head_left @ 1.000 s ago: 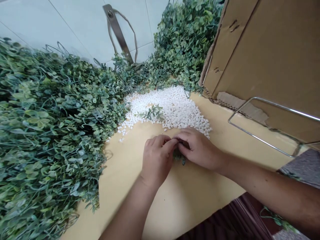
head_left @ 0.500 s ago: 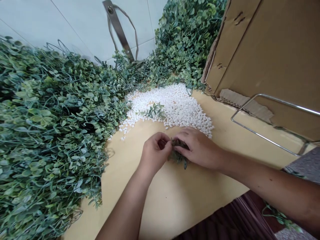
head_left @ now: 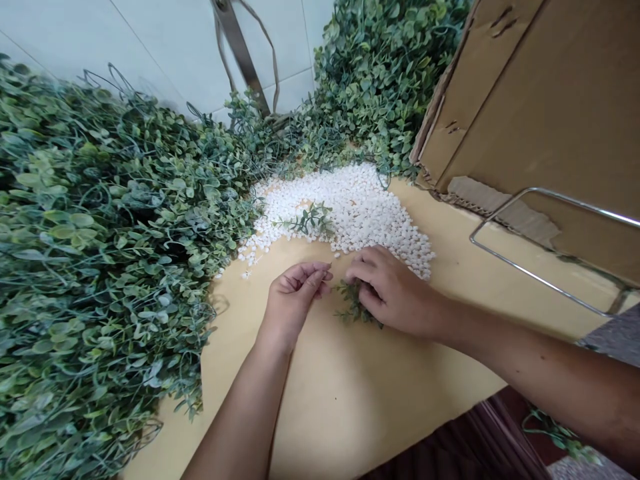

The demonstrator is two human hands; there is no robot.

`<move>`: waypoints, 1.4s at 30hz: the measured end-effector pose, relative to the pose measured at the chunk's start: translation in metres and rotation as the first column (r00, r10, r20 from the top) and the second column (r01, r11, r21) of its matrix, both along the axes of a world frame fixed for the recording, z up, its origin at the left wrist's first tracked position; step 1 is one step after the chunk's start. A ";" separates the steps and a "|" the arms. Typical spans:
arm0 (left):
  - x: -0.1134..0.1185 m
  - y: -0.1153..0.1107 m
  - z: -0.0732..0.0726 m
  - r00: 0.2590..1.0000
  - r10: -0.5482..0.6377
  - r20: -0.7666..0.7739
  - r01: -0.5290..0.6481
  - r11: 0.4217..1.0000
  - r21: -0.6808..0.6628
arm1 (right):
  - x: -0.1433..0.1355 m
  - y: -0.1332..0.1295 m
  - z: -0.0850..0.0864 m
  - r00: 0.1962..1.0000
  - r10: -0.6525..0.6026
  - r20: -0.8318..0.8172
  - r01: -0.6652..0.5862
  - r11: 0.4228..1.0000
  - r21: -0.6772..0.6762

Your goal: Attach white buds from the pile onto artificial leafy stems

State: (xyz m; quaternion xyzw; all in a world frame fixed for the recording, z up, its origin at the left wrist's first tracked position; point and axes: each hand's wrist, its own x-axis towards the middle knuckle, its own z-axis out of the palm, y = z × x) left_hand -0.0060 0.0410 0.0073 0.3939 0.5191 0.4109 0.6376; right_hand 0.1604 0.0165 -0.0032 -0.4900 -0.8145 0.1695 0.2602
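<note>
Judged mid-piece: one leafy sprig point(head_left: 350, 309) is held under the curled right hand point(head_left: 397, 290), not yet released; in the left hand point(head_left: 291, 297), just beside it, fingertips are pressed together, contents can't be told. White pieces point(head_left: 365, 210) are left loose beyond the grip, greenery point(head_left: 125, 253) is heaped left; finished count can't be told

Seemingly a small craft workspace: tiled wall point(head_left: 165, 40), heaps of leafy greenery point(head_left: 125, 227), loose white pieces point(head_left: 363, 207), large cardboard box point(head_left: 565, 100)
</note>
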 end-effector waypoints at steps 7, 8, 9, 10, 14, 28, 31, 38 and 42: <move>-0.002 0.001 -0.004 0.999 -0.012 0.038 0.014 0.999 -0.035 | 0.000 0.002 0.001 0.996 0.084 -0.009 -0.085 0.996 -0.026; -0.002 0.001 -0.004 0.999 -0.009 0.046 0.010 0.999 -0.033 | 0.000 0.002 0.001 0.996 0.087 0.014 -0.087 0.996 -0.030; -0.002 0.001 -0.005 0.999 -0.004 0.053 0.006 1.000 -0.030 | -0.001 0.003 0.001 0.996 0.087 0.038 -0.085 0.996 -0.035; -0.002 0.001 -0.005 0.998 -0.001 0.057 0.003 1.000 -0.028 | -0.003 0.004 0.001 0.995 0.084 0.059 -0.082 0.996 -0.041; -0.001 0.001 -0.005 0.998 -0.004 0.059 0.006 1.000 -0.024 | -0.009 0.005 0.002 0.990 0.073 0.124 -0.061 0.994 -0.093; -0.005 0.003 -0.005 0.998 0.008 0.066 -0.006 1.000 -0.030 | -0.001 0.006 -0.002 0.945 0.044 -0.324 -0.091 0.987 -0.131; -0.004 0.001 -0.004 0.997 -0.001 0.072 0.005 0.998 -0.055 | -0.003 0.006 0.000 0.924 0.023 -0.383 -0.092 0.983 -0.162; 0.001 0.001 -0.002 0.988 0.038 0.152 -0.019 0.992 -0.128 | -0.008 0.006 -0.002 0.939 -0.043 -0.341 -0.017 0.985 -0.170; 0.001 0.001 -0.002 0.991 0.029 0.130 -0.014 0.993 -0.114 | -0.008 0.005 -0.002 0.929 -0.069 -0.364 -0.007 0.979 -0.205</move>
